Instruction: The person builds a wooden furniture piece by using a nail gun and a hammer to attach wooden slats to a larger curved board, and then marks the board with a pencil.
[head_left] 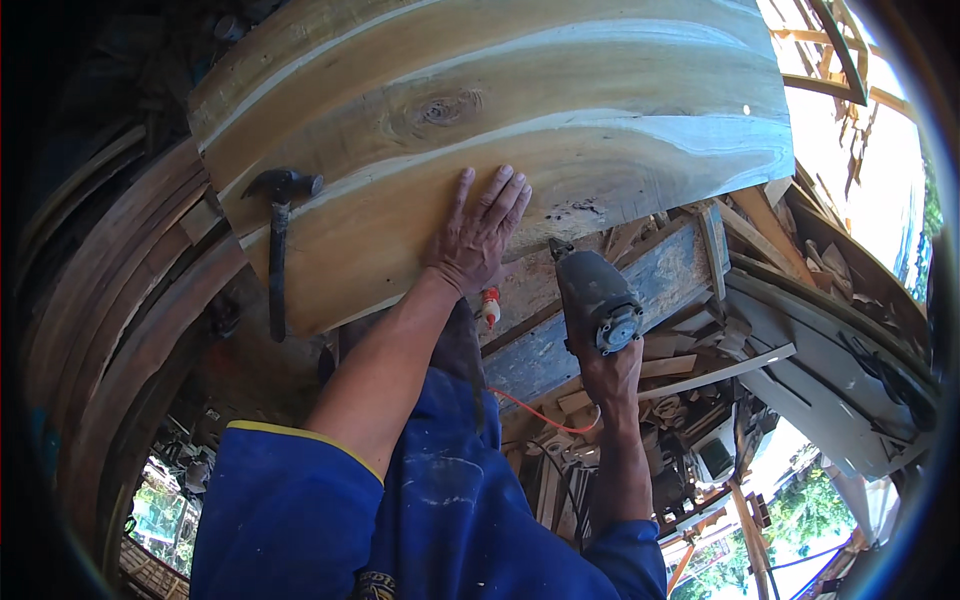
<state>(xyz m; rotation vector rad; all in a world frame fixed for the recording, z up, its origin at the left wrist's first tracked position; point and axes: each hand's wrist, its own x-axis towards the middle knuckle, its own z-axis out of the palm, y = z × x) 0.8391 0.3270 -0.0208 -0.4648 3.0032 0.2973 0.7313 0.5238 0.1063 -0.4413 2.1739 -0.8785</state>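
A wide wooden panel [600, 90] with pale streaks and dark knots stretches across the upper middle. My left hand [480, 232] lies flat on it near the close edge, fingers extended. In my right hand [612, 372] is a dark nail gun [592, 290], gripped at its handle. Its nose is by the panel's near edge, right of my left hand; whether it touches the wood, I cannot tell. A hammer [279, 250] with a dark handle rests on the panel's left part. Below my left wrist is a small bottle [490, 308] with a red cap.
An orange hose [560, 426] curves below the nail gun. Under the panel runs a worn blue-grey plank [600, 320]. Long boards [110, 290] are stacked at the left. Wood scraps [670, 366] are piled at the right, beside large grey sheets [800, 370].
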